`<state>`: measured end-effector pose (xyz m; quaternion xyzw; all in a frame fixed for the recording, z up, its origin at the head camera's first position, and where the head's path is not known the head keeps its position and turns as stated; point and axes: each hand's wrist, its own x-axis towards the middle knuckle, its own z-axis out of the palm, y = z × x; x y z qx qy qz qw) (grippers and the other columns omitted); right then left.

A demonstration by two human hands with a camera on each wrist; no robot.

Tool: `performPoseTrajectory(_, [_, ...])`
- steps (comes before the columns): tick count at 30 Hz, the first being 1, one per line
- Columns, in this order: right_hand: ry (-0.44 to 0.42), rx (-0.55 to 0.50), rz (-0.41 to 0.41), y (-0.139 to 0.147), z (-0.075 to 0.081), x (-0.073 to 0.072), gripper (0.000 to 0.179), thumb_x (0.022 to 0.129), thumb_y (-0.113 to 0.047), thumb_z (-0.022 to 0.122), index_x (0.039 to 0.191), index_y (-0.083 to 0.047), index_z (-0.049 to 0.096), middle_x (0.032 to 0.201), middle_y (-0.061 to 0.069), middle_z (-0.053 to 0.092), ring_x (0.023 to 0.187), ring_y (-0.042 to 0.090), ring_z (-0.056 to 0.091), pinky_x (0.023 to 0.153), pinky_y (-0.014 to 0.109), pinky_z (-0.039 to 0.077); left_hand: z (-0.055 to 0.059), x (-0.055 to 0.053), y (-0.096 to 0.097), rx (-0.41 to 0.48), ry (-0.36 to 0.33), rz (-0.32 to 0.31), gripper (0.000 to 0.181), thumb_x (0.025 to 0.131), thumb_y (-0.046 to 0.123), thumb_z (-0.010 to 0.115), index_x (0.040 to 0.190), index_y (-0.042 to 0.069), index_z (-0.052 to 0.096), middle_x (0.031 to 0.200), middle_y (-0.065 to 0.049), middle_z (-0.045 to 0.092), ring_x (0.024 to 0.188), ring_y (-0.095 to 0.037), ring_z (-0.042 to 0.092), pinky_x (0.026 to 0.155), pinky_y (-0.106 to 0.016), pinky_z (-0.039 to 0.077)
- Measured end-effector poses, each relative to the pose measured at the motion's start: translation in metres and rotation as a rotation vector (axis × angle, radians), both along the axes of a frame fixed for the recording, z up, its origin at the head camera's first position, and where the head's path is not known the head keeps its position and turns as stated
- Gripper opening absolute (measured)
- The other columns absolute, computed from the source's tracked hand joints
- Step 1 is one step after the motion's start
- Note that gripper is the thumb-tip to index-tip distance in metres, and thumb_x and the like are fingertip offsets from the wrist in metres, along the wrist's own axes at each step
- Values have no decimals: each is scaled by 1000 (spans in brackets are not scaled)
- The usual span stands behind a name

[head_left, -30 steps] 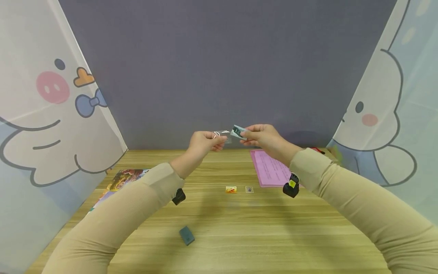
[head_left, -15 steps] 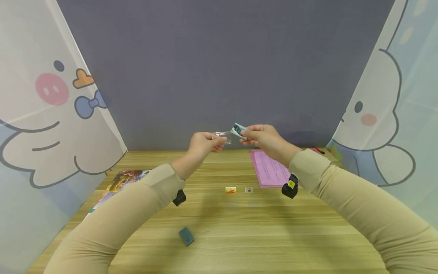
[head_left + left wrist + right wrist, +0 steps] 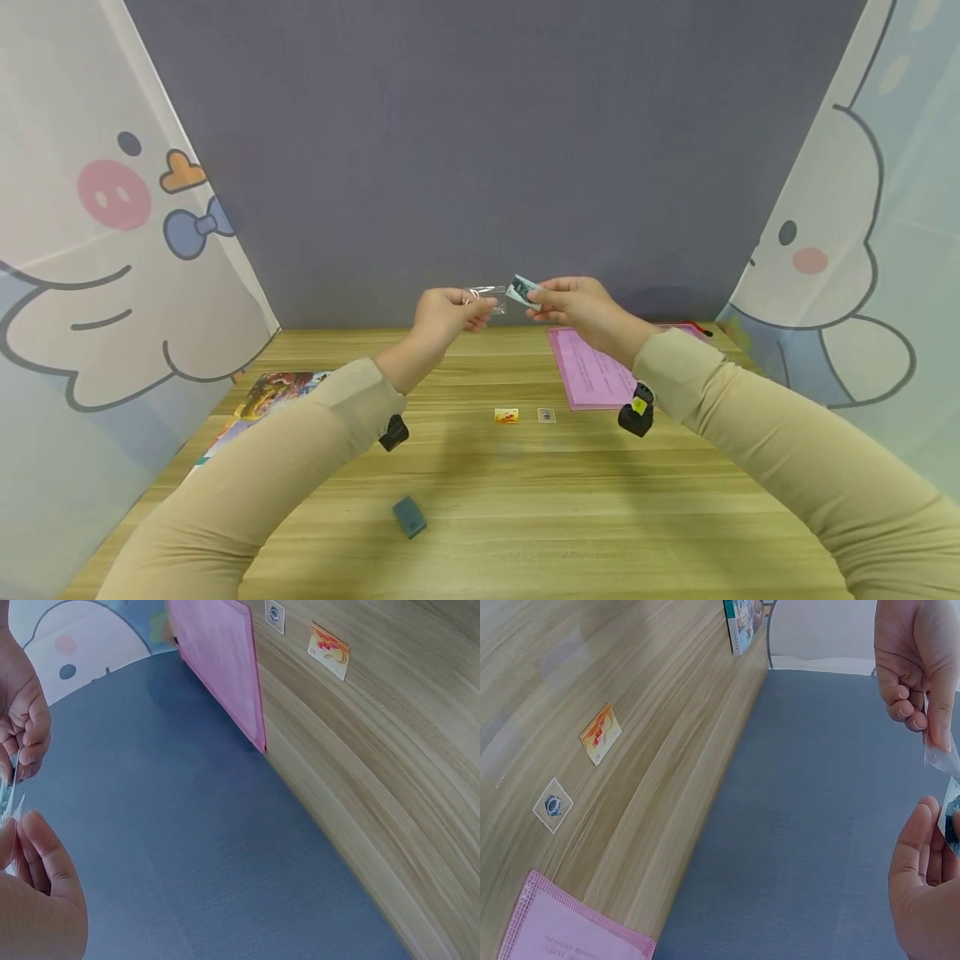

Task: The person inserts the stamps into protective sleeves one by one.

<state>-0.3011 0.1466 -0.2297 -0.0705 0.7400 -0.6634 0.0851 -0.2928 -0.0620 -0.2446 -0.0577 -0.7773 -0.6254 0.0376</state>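
Pale-edged, dark-printed paper piece [image 3: 517, 288], between the hands: pinched by the right hand [image 3: 581, 302]; presumably light, easily creased, best held by its edges. Clear film sleeve [image 3: 937, 757], just beside: pinched by the left hand [image 3: 447, 312]; probably limp, slippery.

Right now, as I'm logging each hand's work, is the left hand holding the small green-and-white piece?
No, the right hand pinches the green-and-white piece, while the left hand holds a piece of clear plastic.
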Motion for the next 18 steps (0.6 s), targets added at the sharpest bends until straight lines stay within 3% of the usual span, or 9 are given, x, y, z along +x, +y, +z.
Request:
performPoseTrajectory(5, [-2, -1, 8, -1, -3, -1, 24, 96, -10, 61, 115, 3, 56, 125, 22, 58, 87, 14, 69, 85, 26, 58, -1, -1, 0, 12, 4, 3, 22, 84, 20, 77, 78, 0, 71, 86, -17, 73, 60, -11, 65, 65, -27, 60])
performPoseTrajectory(12, [8, -3, 25, -1, -7, 0, 17, 95, -7, 62, 107, 3, 58, 96, 5, 67, 80, 10, 68, 87, 28, 58, -3, -3, -1, 37, 18, 9, 23, 84, 21, 77, 77, 0, 70, 75, -9, 71, 62, -14, 67, 63, -26, 60])
performPoseTrajectory(18, [1, -12, 37, -2, -9, 0, 18, 95, -8, 62, 108, 3, 58, 91, 2, 68, 80, 10, 68, 88, 27, 57, -3, -3, -2, 35, 11, 17, 24, 84, 21, 77, 80, -1, 71, 75, -10, 72, 58, -10, 65, 64, -26, 60])
